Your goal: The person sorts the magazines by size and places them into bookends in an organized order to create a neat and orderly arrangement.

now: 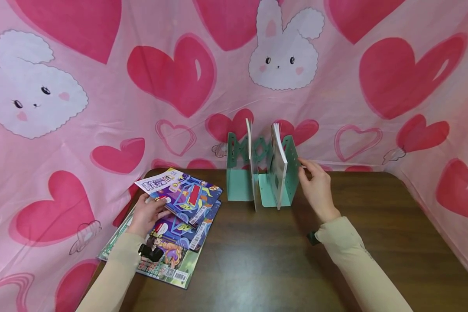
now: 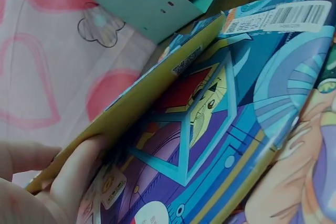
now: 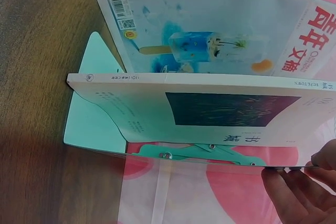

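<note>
My left hand (image 1: 148, 212) pinches a blue-and-purple magazine (image 1: 196, 195) by its edge. In the left wrist view the thumb lies along its yellowish edge (image 2: 142, 95), and the magazine tilts up over a similar cover (image 2: 210, 145). Below these lies a magazine with a cartoon figure (image 1: 169, 255). With my right hand (image 1: 316, 186) I pinch the upper edge of the right end plate of a green expanding bookend (image 1: 292, 164). Inside the bookend stand a thick white magazine (image 3: 220, 114) and a thinner one with an ice-pop cover (image 3: 210, 30).
The dark wooden table (image 1: 249, 255) carries everything. A pink cloth with hearts and rabbits (image 1: 234, 86) hangs close behind and at both sides. A green-edged magazine (image 1: 117, 236) sticks out at the left of the pile. Linked green bars (image 3: 199, 151) join the bookend's plates.
</note>
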Demonstrator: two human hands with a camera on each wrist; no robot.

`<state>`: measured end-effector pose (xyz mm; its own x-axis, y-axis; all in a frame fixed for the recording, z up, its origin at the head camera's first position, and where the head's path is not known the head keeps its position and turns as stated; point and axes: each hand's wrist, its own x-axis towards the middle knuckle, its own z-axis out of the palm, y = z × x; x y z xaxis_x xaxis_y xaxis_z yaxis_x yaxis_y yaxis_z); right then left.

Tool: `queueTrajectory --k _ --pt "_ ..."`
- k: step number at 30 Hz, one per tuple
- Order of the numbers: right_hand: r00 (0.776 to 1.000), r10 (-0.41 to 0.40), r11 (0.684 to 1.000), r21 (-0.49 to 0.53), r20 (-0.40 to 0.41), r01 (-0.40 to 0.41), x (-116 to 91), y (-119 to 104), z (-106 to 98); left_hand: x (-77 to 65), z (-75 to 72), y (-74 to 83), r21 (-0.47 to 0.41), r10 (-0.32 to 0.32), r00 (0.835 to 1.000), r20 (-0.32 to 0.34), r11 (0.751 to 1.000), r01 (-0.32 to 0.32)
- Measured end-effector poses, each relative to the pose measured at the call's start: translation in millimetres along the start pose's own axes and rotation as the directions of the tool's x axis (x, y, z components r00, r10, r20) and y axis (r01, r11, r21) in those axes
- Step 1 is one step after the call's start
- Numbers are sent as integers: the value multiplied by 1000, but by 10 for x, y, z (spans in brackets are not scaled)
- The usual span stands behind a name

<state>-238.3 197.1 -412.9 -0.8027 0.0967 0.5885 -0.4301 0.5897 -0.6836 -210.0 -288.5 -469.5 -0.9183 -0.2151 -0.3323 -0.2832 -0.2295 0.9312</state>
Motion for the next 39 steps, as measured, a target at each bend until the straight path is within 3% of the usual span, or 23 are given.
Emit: queueTrajectory --k 11,16,22,25,32,35,39 --pt "1000 10 1000 -1 6 -10 -15 15 9 -89 67 47 -100 55 995 -79 993 -63" --pt "1000 18 1000 -7 11 -18 -23 27 7 -209 170 89 -70 146 984 -99 986 -154" --pt "999 30 1000 -5 16 -30 -28 33 1 -351 301 157 14 269 956 -117 963 -269" --pt "1000 28 1000 -5 9 -28 -26 33 6 -436 374 187 96 356 926 -121 933 -346" --pt "1000 10 1000 1 -3 -10 -22 18 12 -576 496 205 330 591 800 -104 779 -533" --pt "1000 17 1000 3 3 -17 -27 15 9 -639 540 230 370 651 756 -77 722 -584" --pt "1000 16 1000 6 3 -16 -31 15 9 -749 602 267 412 695 716 -54 669 -618"
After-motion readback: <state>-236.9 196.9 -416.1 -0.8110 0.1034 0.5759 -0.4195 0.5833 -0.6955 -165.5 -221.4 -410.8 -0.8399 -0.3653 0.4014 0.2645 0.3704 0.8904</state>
